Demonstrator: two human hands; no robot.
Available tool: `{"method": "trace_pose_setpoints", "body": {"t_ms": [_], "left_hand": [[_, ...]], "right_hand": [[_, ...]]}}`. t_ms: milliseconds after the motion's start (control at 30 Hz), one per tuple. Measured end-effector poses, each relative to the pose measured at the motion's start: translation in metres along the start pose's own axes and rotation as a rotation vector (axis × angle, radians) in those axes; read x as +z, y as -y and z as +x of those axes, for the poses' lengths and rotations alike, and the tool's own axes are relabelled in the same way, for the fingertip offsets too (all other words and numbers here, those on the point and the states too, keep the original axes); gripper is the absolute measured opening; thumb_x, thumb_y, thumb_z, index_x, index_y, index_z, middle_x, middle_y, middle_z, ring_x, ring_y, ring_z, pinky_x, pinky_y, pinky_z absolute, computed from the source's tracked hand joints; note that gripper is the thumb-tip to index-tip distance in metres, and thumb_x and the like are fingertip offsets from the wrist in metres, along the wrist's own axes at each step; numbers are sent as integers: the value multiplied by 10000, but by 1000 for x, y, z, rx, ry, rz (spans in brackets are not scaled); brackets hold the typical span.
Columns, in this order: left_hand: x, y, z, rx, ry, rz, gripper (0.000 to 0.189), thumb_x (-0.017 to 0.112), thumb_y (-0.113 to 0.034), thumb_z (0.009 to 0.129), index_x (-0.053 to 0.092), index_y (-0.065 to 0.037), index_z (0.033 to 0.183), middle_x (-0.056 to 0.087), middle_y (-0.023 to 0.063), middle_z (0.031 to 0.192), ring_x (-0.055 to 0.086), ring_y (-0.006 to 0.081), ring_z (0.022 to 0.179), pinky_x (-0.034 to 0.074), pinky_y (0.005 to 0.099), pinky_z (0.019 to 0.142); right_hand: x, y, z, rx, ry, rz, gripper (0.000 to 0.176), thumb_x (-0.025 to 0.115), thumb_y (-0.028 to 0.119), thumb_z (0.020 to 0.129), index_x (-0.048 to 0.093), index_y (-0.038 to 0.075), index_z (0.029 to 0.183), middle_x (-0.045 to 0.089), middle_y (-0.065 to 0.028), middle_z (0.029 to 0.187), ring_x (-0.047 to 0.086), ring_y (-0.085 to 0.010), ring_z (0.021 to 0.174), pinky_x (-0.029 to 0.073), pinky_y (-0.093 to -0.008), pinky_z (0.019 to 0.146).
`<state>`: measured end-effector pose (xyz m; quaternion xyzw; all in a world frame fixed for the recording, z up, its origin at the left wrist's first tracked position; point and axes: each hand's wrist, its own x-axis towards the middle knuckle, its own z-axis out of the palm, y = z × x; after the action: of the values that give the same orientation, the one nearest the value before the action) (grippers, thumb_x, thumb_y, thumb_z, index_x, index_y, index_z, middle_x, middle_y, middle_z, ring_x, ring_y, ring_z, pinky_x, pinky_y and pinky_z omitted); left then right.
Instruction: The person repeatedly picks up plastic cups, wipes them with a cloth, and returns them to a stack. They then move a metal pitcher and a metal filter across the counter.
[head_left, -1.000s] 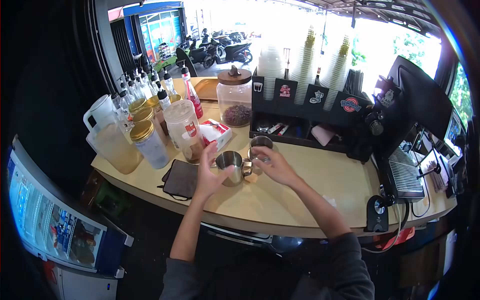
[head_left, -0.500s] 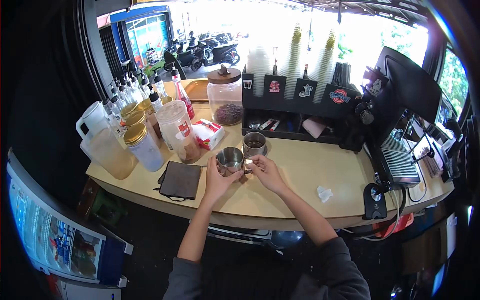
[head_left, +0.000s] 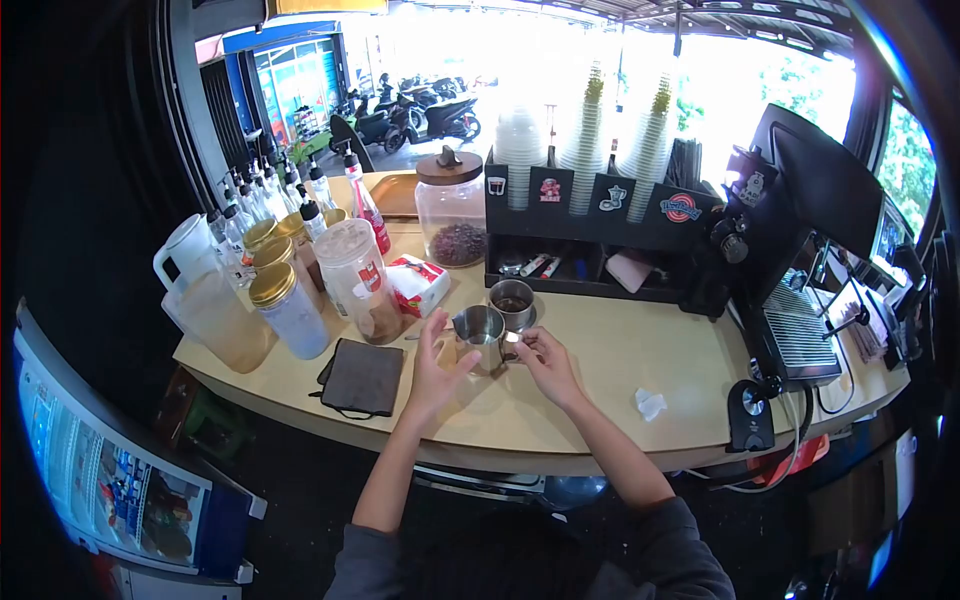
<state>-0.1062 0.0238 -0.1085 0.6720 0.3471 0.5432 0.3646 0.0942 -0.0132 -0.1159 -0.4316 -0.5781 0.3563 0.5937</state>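
Note:
A shiny steel pitcher [head_left: 482, 345] is in front of me at the middle of the counter. My right hand [head_left: 548, 366] pinches its handle from the right side. On the opposite side, my left hand [head_left: 436, 376] has its fingers spread, with the thumb close beside the pitcher wall. Just behind the pitcher stands a second steel cup [head_left: 514, 318] with something dark in the bottom, on a small round metal base. A dark grey folded cloth [head_left: 362, 378] lies left of my left hand.
To the left stand a plastic jug [head_left: 215, 315], gold-lidded jars [head_left: 290, 310], a clear canister [head_left: 360, 290] and a tissue pack [head_left: 419, 284]. A black cup organizer [head_left: 590, 262] is behind. Crumpled tissue [head_left: 650, 403] and an espresso machine [head_left: 795, 330] are at right.
My left hand has let go of the pitcher and its fingers have spread apart. The pitcher has shifted slightly right, with my right hand still at its handle. The view has tilted up a little.

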Motion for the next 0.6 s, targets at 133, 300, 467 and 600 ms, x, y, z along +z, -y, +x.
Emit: {"method": "trace_pose_setpoints", "body": {"t_ms": [133, 300, 467, 600], "left_hand": [[-21, -5, 2, 54, -231, -38, 726, 709, -158, 789, 305, -34, 1379, 384, 158, 1372, 370, 266, 1292, 320, 421, 1042], [-57, -25, 29, 262, -679, 307, 814, 739, -161, 765, 235, -5, 1385, 293, 179, 1414, 314, 272, 1323, 260, 419, 1084], [-85, 11, 71, 161, -639, 417, 979, 825, -284, 650, 221, 12, 1362, 358, 220, 1332, 368, 332, 1254, 310, 439, 1045], [-90, 19, 78, 20, -552, 421, 933, 844, -304, 618, 303, 41, 1295, 429, 206, 1251, 428, 313, 1198, 354, 409, 1007]], "right_hand": [[4, 2, -2, 2, -32, -23, 149, 572, 121, 905, 547, 6, 998, 613, -66, 892, 606, -113, 832, 506, -267, 697], [9, 4, -3, 7, -36, -38, 158, 573, 123, 904, 548, 13, 1015, 605, -53, 897, 604, -117, 836, 506, -269, 702], [12, -4, -5, 26, -25, 26, 151, 570, 138, 911, 555, 26, 1011, 605, -38, 874, 601, -114, 823, 482, -250, 688], [13, -8, -5, -1, -17, 39, 146, 570, 155, 915, 559, 22, 975, 609, -33, 852, 596, -101, 795, 455, -230, 653]]}}
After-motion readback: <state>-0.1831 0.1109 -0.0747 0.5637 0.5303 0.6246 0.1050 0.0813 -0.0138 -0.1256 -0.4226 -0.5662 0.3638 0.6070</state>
